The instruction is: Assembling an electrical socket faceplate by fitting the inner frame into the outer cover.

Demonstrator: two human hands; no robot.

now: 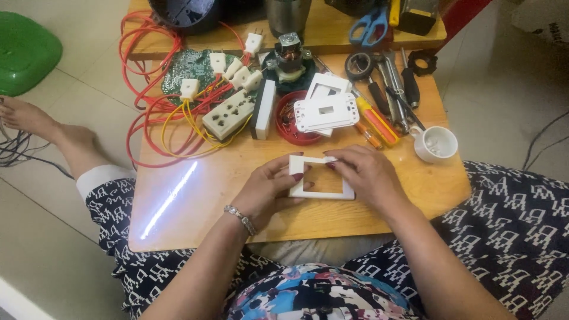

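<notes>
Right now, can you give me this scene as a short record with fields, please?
Surface: low wooden table
Left hand: grips the left edge of a white rectangular frame
Right hand: pinches the frame's top right edge
Behind the frame: white switch plate on a red bowl
Right side: white cup, screwdrivers
Left side: white socket block, red and yellow wires
</notes>
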